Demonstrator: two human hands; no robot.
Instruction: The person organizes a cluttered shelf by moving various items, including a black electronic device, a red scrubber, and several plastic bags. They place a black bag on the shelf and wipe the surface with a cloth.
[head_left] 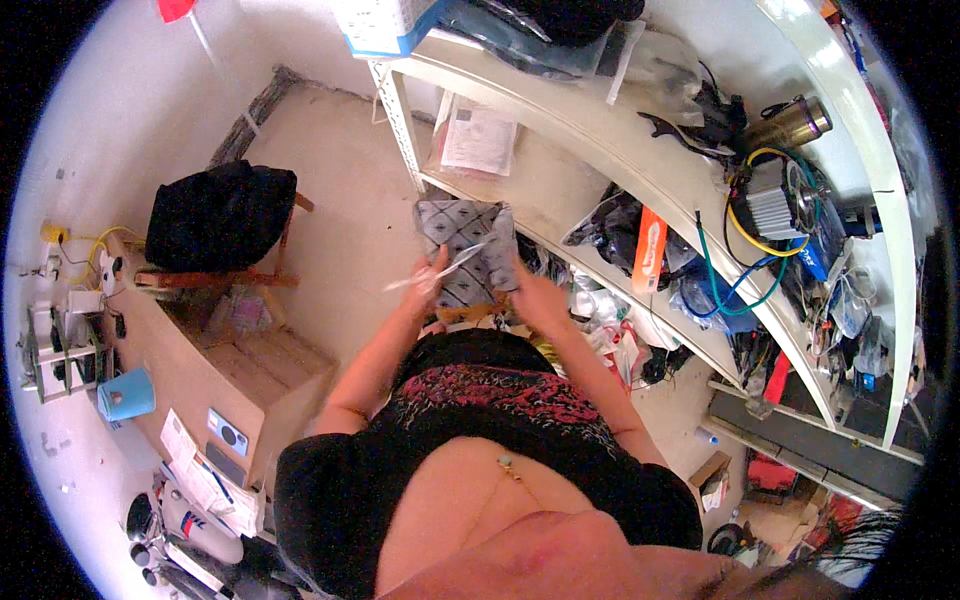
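Note:
Out in front of my body I hold a grey cloth piece [465,222] with a dark diamond pattern, and it looks folded or bag-like. My left hand [427,280] grips its left edge, thumb on top. At the right edge my right hand [538,292] is closed on the same cloth, its fingers partly hidden beneath. A thin whitish strip [455,268], smeared by motion, lies slantwise across the cloth near my left hand. Something orange-brown [475,308] shows under the near edge of the cloth; I cannot make out what it is.
Cream metal shelving [570,120] curves along the right, holding bags, a motor [780,198] with coloured hoses and an orange box [649,250]. To the left, a chair carries a black cloth [222,215] beside a brown desk [190,365]. A blue cup [127,394] stands there.

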